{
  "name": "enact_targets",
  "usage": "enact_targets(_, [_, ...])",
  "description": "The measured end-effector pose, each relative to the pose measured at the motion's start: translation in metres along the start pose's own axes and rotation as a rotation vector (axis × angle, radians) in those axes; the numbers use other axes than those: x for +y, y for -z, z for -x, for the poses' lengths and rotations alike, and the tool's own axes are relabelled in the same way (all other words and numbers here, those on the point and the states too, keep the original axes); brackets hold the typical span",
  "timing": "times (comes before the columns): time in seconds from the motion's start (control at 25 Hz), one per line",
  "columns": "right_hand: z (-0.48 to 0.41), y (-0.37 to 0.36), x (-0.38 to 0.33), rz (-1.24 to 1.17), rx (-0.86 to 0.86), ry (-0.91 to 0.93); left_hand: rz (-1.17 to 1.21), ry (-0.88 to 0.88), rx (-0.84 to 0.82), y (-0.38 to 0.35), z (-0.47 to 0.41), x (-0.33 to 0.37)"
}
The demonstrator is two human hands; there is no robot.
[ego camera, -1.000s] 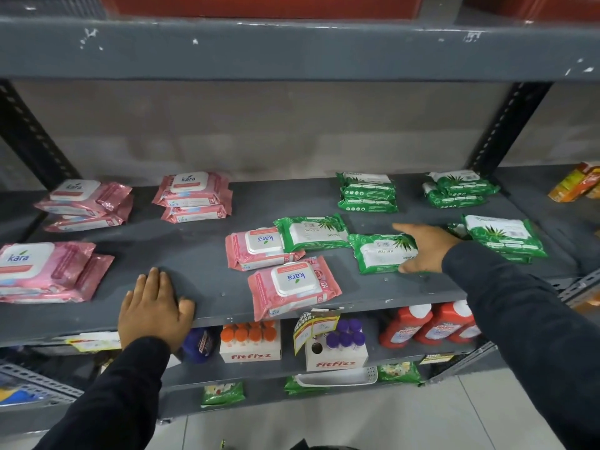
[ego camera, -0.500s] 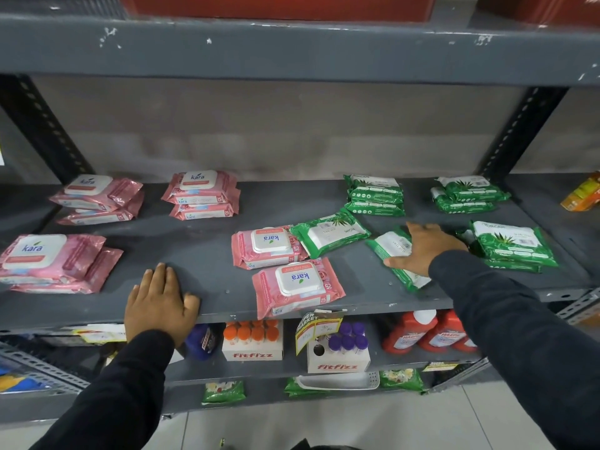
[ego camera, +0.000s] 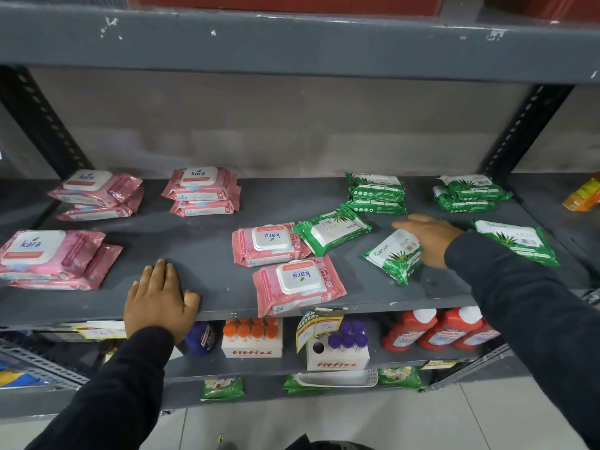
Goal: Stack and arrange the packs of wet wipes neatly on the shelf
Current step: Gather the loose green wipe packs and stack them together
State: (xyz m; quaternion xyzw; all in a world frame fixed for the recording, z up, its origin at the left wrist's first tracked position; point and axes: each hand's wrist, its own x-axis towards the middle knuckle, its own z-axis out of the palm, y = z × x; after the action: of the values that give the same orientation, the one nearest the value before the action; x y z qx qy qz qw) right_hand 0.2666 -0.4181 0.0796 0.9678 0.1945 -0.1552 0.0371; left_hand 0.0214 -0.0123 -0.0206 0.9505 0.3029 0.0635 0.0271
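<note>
On the grey shelf (ego camera: 194, 248), pink Kara wipe packs sit in stacks at the back left (ego camera: 97, 193), back middle (ego camera: 203, 190) and front left (ego camera: 48, 254). Two loose pink packs (ego camera: 269, 245) (ego camera: 297, 284) lie near the front middle, beside a loose green pack (ego camera: 331, 232). Green Origami stacks stand at the back (ego camera: 376, 193) (ego camera: 470, 193) and at the right (ego camera: 516, 241). My right hand (ego camera: 428, 237) grips the far end of a tilted green pack (ego camera: 391, 258). Spread flat, my left hand (ego camera: 159, 300) rests on the shelf's front edge and holds nothing.
The shelf above (ego camera: 292, 43) hangs low over the packs. Below are Fitfizz boxes (ego camera: 251, 339) (ego camera: 337, 352), red bottles (ego camera: 435, 329) and a yellow price tag (ego camera: 316, 323) on the shelf lip. Orange packs (ego camera: 584, 196) sit on the neighbouring shelf at the right.
My right hand has taken hold of the green pack and turned it from lying crosswise to slanting, shifting it rightward. The left hand stays on the shelf edge.
</note>
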Motion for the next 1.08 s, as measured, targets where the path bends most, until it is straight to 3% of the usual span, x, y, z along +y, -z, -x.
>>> enact_targets(0.16, [0.001,-0.005,0.000,0.182,-0.123,0.096,0.001,-0.003,0.005,0.000,0.000,0.000])
enact_targets(0.52, [-0.001,-0.016,-0.002,0.090,0.016,0.009,-0.005,-0.007,0.004,0.000,-0.001,0.001])
enact_targets(1.08, [0.006,-0.027,0.000,-0.112,0.062,0.006,0.009,-0.013,-0.027,0.000,-0.001,-0.001])
